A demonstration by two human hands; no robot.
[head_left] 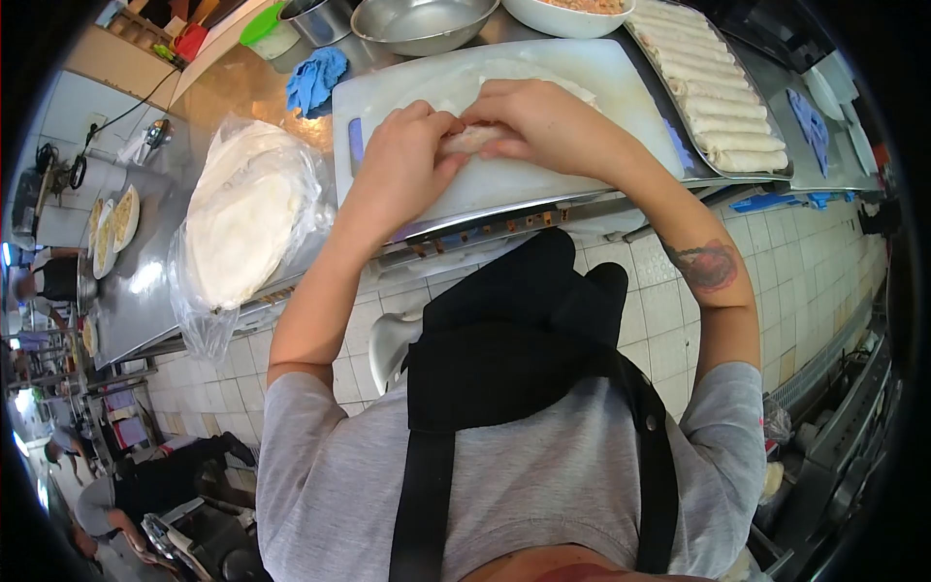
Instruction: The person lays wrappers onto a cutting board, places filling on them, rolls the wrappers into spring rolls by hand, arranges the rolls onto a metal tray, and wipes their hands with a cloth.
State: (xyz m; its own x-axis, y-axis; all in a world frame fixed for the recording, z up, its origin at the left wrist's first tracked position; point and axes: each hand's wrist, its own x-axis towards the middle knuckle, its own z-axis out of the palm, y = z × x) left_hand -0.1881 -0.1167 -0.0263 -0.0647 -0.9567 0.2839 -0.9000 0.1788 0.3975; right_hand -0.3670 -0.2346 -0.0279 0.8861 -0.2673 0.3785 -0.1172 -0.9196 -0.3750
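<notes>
My left hand (415,155) and my right hand (543,126) meet over a white cutting board (621,97). Between them is a pale, partly rolled spring roll (472,139), with fingers of both hands curled onto it from either end. Part of the thin wrapper (572,87) lies flat on the board beyond my right hand. Left of the board, a stack of round wrappers (242,213) rests on clear plastic. To the right, a metal tray (640,48) bears several finished spring rolls (718,102) in a row.
Behind the board stand a metal bowl (422,24), a white bowl (543,17) of filling and a green-lidded tub (267,34). A blue cloth (315,80) lies at the board's far left corner. Plates of food (121,223) sit further left. A person (145,485) is at lower left.
</notes>
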